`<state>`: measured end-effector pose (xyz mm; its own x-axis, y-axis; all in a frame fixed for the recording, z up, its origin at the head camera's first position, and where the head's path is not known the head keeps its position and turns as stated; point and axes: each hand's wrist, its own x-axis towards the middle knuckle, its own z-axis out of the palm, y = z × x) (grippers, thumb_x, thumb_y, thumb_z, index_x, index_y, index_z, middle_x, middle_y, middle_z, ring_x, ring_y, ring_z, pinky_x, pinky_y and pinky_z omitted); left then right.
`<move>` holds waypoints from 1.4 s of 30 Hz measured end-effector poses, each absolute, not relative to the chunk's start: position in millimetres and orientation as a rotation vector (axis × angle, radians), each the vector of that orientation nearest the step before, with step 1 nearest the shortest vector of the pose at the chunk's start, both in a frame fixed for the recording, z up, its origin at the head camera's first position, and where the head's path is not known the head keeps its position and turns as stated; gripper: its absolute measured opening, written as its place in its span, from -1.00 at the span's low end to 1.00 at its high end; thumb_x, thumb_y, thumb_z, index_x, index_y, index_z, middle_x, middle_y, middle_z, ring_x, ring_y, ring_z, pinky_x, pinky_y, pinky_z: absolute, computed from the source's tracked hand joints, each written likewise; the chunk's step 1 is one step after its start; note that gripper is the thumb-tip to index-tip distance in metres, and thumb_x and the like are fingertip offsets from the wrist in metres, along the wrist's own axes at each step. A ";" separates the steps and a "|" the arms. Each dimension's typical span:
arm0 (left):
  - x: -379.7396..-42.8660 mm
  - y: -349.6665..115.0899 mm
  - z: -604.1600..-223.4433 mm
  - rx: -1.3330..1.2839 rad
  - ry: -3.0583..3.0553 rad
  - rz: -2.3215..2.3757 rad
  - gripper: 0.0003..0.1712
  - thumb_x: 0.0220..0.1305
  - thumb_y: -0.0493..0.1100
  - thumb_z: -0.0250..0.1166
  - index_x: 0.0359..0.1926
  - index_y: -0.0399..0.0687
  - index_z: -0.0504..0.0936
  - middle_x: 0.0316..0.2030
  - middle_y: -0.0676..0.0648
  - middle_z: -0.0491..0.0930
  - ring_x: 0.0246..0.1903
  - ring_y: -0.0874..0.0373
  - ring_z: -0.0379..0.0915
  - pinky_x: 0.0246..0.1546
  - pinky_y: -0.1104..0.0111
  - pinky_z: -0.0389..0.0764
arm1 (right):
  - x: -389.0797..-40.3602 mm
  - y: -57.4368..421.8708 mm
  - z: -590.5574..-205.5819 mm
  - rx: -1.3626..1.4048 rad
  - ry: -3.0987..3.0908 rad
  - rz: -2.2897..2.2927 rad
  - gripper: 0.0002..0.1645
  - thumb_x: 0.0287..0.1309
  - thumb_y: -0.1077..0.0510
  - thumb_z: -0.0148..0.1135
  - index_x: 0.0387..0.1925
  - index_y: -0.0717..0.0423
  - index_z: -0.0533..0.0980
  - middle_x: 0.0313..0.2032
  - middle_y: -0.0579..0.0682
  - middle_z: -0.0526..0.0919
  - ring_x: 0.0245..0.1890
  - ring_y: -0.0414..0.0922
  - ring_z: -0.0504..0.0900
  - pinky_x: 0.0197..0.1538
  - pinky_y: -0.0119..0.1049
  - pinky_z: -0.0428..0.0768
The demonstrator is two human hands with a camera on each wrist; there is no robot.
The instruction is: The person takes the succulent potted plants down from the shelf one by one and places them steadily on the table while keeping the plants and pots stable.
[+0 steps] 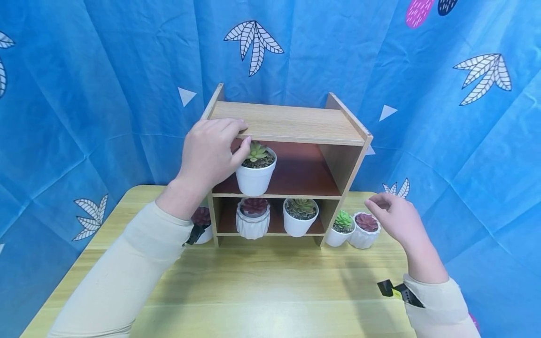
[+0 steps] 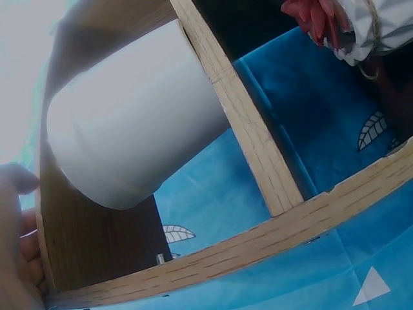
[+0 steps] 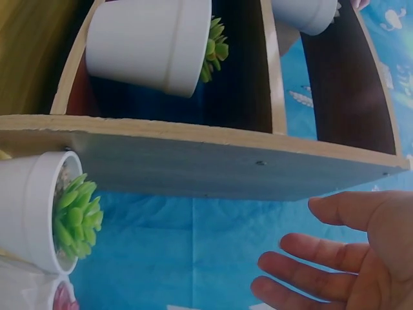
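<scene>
A small wooden shelf (image 1: 291, 121) stands on the table with potted succulents in it. My left hand (image 1: 211, 150) is at its upper left, fingers over the front edge of the top board and thumb in front of the upper compartment. Just beside that thumb, a white pot with a green succulent (image 1: 255, 176) stands in the upper compartment. In the left wrist view this white pot (image 2: 135, 119) is apart from the fingers. My right hand (image 1: 397, 216) hovers off the shelf's right side, fingers loosely bent with nothing between them.
The lower compartment holds a ribbed white pot with a dark red succulent (image 1: 252, 223) and a smooth white pot (image 1: 299, 220). Right of the shelf stand a bright green succulent (image 1: 343, 223) and a red one (image 1: 366, 224). Another potted succulent (image 1: 204, 234) is at left. Blue cloth (image 1: 139, 70) hangs behind.
</scene>
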<state>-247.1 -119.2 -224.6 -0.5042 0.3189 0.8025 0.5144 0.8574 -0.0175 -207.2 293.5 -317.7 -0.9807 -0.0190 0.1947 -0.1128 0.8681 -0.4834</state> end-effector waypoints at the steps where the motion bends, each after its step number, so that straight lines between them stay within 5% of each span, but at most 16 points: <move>1: -246.9 -119.3 -224.7 -0.604 -2.141 -0.278 -0.60 0.35 0.04 0.21 0.01 -0.13 0.71 -0.04 -0.14 0.72 -0.05 -0.09 0.65 0.05 0.06 0.57 | -206.7 292.6 -316.5 0.106 -2.851 0.753 -0.42 0.43 -0.19 0.05 0.06 0.24 0.57 -0.04 0.26 0.68 -0.02 0.23 0.62 -0.08 0.15 0.57; 42: -247.4 -118.8 -224.9 -0.600 -2.160 -0.262 -0.59 0.36 0.05 0.20 0.03 -0.12 0.70 -0.02 -0.13 0.72 -0.03 -0.08 0.65 0.07 0.06 0.56 | -199.1 254.4 -277.7 0.223 -2.493 0.746 -0.62 0.39 -0.04 0.17 -0.07 0.21 0.62 -0.13 0.19 0.70 -0.05 0.17 0.63 -0.01 0.17 0.55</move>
